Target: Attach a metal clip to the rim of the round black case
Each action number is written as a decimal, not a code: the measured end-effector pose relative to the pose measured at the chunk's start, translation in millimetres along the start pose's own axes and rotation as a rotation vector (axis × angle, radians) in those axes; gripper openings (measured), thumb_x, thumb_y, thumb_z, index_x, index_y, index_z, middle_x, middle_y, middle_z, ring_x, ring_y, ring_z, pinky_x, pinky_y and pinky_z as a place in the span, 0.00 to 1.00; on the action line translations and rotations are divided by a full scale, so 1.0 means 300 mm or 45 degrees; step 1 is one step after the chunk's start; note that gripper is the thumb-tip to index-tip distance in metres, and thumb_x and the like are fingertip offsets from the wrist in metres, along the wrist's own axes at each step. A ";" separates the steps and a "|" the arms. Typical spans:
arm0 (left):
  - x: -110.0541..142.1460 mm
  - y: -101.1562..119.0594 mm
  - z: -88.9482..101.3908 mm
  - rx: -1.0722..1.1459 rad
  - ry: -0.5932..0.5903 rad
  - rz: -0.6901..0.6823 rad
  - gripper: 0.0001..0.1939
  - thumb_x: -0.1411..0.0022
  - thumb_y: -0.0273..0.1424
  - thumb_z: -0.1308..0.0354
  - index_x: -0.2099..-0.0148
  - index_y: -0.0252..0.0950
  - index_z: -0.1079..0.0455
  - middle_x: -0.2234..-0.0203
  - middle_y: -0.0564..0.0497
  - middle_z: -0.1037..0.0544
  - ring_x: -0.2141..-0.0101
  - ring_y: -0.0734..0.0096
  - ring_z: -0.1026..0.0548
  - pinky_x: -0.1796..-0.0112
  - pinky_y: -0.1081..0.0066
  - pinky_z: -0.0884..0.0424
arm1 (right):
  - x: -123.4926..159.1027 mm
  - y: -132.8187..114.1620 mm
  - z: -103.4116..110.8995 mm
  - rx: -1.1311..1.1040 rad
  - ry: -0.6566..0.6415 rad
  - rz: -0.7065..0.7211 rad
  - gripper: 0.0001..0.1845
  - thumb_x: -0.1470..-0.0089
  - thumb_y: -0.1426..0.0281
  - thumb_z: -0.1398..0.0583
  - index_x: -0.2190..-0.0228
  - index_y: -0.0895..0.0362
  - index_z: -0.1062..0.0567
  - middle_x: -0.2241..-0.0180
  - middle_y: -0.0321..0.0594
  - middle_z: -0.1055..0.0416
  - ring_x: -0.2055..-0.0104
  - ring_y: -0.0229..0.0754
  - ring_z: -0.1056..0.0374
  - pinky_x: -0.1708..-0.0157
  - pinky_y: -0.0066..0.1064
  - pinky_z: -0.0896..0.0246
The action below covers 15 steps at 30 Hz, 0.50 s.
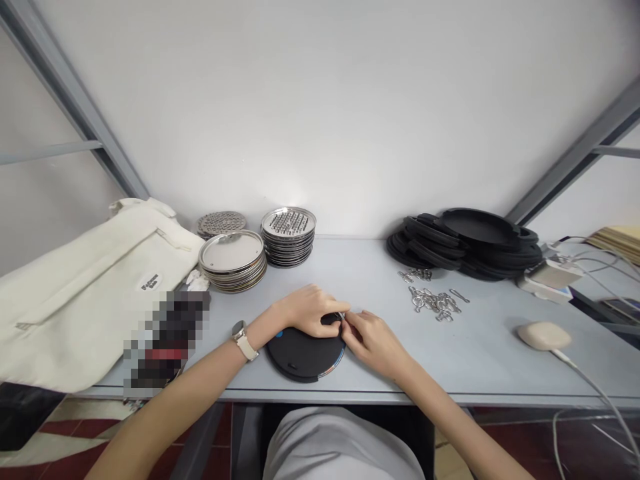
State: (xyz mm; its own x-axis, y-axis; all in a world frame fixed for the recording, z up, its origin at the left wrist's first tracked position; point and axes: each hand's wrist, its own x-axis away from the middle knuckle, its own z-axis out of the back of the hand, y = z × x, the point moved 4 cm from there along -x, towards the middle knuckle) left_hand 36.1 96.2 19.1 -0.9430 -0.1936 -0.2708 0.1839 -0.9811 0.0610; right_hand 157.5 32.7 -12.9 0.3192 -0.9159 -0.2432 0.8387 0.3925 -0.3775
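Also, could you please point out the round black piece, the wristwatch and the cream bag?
Round black piece (306, 353): head view, on its upper face.
Wristwatch (241, 329): head view, on its dial.
Cream bag (97, 297): head view, front panel.

One head cam, worn at the person's eye level, facing forward and steeply down over the desk, fairly near. Left hand and right hand sit just below centre, wall up top, the wearer's clothes at the bottom; edges look stretched, probably a wide lens.
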 end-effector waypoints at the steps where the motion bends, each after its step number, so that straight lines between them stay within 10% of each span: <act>1: 0.000 0.000 0.000 0.002 -0.002 -0.001 0.04 0.45 0.31 0.47 0.70 0.38 0.39 0.81 0.56 0.29 0.80 0.73 0.33 0.77 0.71 0.46 | 0.000 0.000 0.000 0.000 0.005 -0.003 0.12 0.40 0.71 0.53 0.76 0.55 0.40 0.80 0.34 0.38 0.76 0.38 0.41 0.71 0.29 0.51; 15: 0.003 -0.006 -0.006 -0.033 -0.012 0.052 0.06 0.45 0.34 0.47 0.68 0.38 0.40 0.83 0.56 0.30 0.82 0.71 0.34 0.78 0.70 0.47 | -0.001 -0.003 0.002 0.039 -0.012 -0.004 0.15 0.40 0.71 0.52 0.78 0.55 0.41 0.81 0.35 0.38 0.75 0.38 0.41 0.72 0.29 0.52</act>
State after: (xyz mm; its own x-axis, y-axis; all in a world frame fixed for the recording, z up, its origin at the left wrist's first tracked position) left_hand 35.4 97.7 17.1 -0.9371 -0.2338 -0.2592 0.2297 -0.9721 0.0466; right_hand 157.0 32.6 -12.0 0.3207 -0.9179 -0.2336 0.8528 0.3871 -0.3506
